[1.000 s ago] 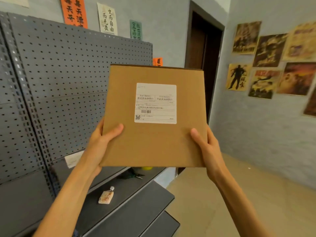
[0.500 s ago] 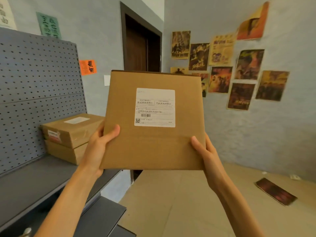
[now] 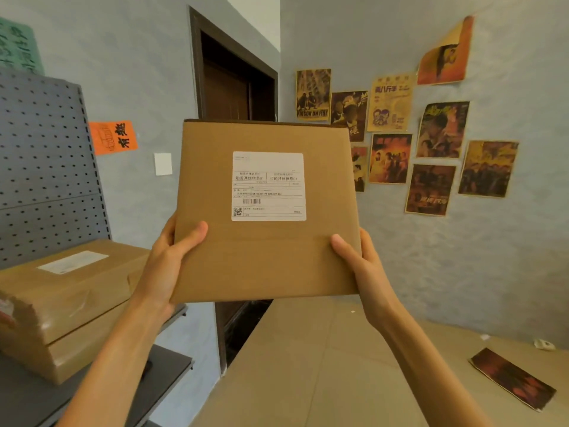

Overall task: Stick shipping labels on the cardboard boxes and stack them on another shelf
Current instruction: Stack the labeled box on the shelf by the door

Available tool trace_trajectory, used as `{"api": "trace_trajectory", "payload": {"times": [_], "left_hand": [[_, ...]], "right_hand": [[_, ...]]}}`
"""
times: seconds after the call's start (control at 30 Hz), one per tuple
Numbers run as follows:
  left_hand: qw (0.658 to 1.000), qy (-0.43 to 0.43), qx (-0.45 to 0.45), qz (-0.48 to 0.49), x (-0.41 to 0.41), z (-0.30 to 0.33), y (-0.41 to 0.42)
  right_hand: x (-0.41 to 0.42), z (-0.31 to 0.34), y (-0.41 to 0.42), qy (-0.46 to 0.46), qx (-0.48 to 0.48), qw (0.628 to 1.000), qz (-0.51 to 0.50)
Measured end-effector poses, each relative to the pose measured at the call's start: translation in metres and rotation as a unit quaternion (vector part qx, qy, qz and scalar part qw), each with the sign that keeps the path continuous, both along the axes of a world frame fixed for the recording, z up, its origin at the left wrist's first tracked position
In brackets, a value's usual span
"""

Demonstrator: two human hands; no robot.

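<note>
I hold a brown cardboard box [image 3: 268, 257] up in front of me, its top face turned toward the camera. A white shipping label [image 3: 268, 186] is stuck on that face. My left hand [image 3: 167, 260] grips the box's lower left edge, thumb on the front. My right hand [image 3: 360, 269] grips the lower right edge the same way. At the left, two labelled cardboard boxes [image 3: 70, 291] lie stacked on a grey metal shelf [image 3: 27, 396].
A grey pegboard panel [image 3: 46, 167] backs the shelf. A dark doorway [image 3: 234, 94] is behind the held box. Posters [image 3: 391, 103] cover the right wall. A loose poster [image 3: 511, 377] lies on the tan floor at the lower right.
The view has swung to the right along the shelving with the box held steady in both hands. The stacked boxes on the shelf came into view and now sit closer.
</note>
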State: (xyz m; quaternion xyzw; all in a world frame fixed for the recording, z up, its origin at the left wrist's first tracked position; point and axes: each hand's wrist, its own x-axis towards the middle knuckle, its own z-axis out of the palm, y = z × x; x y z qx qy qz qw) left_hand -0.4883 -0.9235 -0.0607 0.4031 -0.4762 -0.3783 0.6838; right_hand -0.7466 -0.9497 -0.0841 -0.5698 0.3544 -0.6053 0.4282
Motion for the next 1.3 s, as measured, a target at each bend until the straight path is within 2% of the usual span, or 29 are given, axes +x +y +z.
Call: {"api": "trace_trajectory", "payload": {"times": [0.3, 0.53, 0.73, 0.97, 1.1, 1.3], "left_hand": [[0.998, -0.003, 0.012, 0.066, 0.018, 0.004, -0.069], [0.986, 0.000, 0.002, 0.164, 0.029, 0.007, -0.091], [0.968, -0.020, -0.008, 0.249, 0.035, 0.007, -0.085], [0.935, 0.016, -0.018, 0.355, 0.043, -0.015, -0.053], [0.920, -0.040, 0.007, 0.390, 0.057, -0.022, -0.042], [0.887, -0.067, 0.043, 0.455, 0.099, -0.022, -0.037]], "right_hand": [[0.024, 0.007, -0.103, -0.012, -0.027, 0.999, 0.032], [0.061, 0.010, -0.183, -0.008, -0.035, 0.991, 0.131], [0.097, 0.023, -0.236, -0.011, -0.021, 0.969, 0.247], [0.159, 0.023, -0.253, -0.004, -0.007, 0.932, 0.362], [0.200, 0.016, -0.255, -0.005, 0.010, 0.918, 0.398], [0.255, 0.013, -0.257, 0.011, 0.015, 0.896, 0.444]]}}
